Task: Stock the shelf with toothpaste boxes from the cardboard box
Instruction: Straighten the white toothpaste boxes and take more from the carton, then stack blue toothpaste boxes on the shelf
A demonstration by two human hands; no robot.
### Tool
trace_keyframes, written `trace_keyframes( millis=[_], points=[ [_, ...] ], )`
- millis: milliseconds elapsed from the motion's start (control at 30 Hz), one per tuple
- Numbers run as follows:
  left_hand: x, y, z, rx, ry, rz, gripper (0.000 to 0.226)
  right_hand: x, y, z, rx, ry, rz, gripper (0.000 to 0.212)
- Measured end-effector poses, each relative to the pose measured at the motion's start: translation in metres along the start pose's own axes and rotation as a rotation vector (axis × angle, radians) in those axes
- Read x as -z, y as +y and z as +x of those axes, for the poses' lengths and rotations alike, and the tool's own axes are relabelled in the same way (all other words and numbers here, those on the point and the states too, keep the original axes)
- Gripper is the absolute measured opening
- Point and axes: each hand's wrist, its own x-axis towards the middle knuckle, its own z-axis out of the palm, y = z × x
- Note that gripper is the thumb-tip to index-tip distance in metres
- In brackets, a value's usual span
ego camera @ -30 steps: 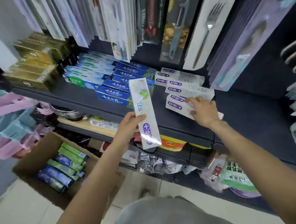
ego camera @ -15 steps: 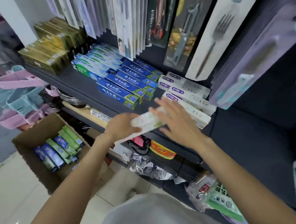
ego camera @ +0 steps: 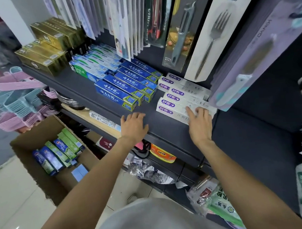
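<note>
The person stood before the dark shelf [ego camera: 80, 84] with both arms stretched out. The left hand [ego camera: 133, 124] lay flat and released on the bare shelf near its front edge, holding nothing. The right hand [ego camera: 199, 122] rested with straight fingers on the nearest white toothpaste box [ego camera: 172, 110], pressing it rather than grasping it. That box lay at the near end of a white stack; I counted five or so there, though the far ones blurred together. Just left of them lay four blue boxes [ego camera: 118, 93] in a stepped row, then a paler blue group, then gold boxes [ego camera: 46, 50] at the far left. Down on the floor to the left, the cardboard box [ego camera: 30, 158] stood open with about five green and blue toothpaste boxes [ego camera: 57, 154] inside.
</note>
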Motion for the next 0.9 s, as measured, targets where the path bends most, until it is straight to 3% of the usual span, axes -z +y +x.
trace_keyframes(
  millis=[100,200,300,367,433,633,900],
  points=[
    [-0.020,-0.008,-0.004,0.027,-0.083,0.043,0.048,0.002,-0.010,-0.007,-0.045,0.039,0.031,0.055],
    [-0.026,-0.013,-0.012,-0.006,-0.074,-0.007,0.051,0.013,-0.027,-0.029,0.112,0.081,0.077,0.053],
    [-0.026,-0.023,-0.032,-0.025,0.050,-0.188,0.045,0.021,-0.047,-0.057,0.323,0.059,0.183,0.043],
    [-0.027,-0.036,-0.058,0.015,0.191,-0.319,0.037,0.022,-0.064,-0.072,0.457,-0.041,0.293,0.028],
    [-0.027,-0.052,-0.094,0.137,0.272,-0.407,0.028,0.021,-0.082,-0.083,0.553,-0.194,0.369,0.022],
    [-0.031,-0.135,-0.200,0.613,0.220,-0.586,0.024,0.001,-0.161,-0.100,0.693,-0.564,0.397,0.026],
    [-0.044,-0.313,-0.245,0.861,0.010,-0.612,0.031,-0.063,-0.338,-0.109,0.650,-0.730,0.503,0.022]
  ],
)
